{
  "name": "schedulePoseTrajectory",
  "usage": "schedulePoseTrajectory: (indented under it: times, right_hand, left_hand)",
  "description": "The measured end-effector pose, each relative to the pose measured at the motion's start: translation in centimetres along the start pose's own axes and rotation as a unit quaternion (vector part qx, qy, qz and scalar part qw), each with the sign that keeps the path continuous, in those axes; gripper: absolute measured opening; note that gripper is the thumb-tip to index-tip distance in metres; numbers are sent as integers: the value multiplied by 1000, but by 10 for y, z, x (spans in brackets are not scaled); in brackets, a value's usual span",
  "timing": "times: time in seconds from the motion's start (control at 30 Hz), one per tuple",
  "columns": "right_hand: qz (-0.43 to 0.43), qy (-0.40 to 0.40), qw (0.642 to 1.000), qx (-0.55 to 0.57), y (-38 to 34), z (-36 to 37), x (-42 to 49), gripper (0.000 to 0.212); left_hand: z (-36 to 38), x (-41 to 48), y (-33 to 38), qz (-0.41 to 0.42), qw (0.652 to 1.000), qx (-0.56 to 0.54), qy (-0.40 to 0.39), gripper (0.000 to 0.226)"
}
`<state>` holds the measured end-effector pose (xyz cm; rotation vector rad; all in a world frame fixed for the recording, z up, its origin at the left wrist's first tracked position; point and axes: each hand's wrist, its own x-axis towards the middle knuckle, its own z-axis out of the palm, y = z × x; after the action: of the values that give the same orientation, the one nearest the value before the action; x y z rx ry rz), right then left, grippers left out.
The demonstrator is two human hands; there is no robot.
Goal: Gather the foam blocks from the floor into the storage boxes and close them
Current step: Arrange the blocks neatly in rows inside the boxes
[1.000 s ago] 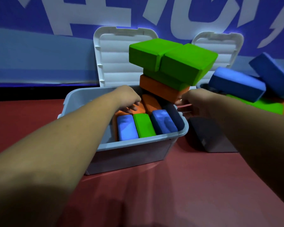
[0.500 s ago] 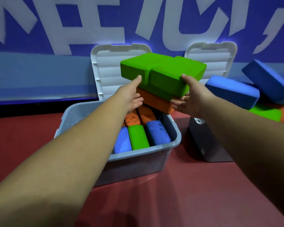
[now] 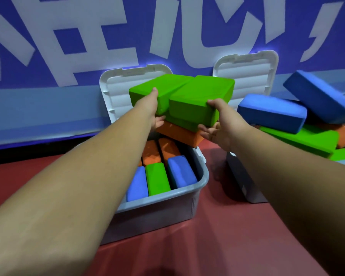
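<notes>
A stack of foam blocks rises at the back of the left grey storage box (image 3: pixel 167 198): two green blocks side by side on top, over another green one and an orange block (image 3: pixel 179 134). My left hand (image 3: pixel 154 108) grips the left green block (image 3: pixel 147 90), thumb on its top and fingers under it. My right hand (image 3: pixel 217 120) grips the right green block (image 3: pixel 195 98) the same way at its near right corner. Blue, green and orange blocks stand on edge inside the box. Its white lid (image 3: pixel 116 92) stands open behind.
A second grey box (image 3: pixel 245 188) stands to the right with its white lid (image 3: pixel 247 70) open, heaped with blue (image 3: pixel 271 112), green and orange blocks above the rim. Red floor lies in front. A blue wall with white lettering is close behind both boxes.
Both hands rose from inside the box and the orange block to the two top green blocks and closed on them. The view has moved closer and tilted up.
</notes>
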<state>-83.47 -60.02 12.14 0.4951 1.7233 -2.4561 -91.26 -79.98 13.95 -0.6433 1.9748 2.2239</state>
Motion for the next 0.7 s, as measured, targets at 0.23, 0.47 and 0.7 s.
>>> schedulePoseTrajectory:
  times: [0.23, 0.47, 0.7]
  right_hand:
    - [-34, 4, 999, 26, -5, -14, 7, 42]
    - [-39, -12, 997, 68, -2, 6, 9, 32]
    - [-17, -94, 992, 80, 29, 74, 10, 33]
  left_hand:
    - [-6, 5, 0, 38, 994, -102, 16, 52]
    - [-57, -12, 4, 85, 982, -168, 29, 49]
    - [-149, -32, -21, 81, 988, -129, 37, 32]
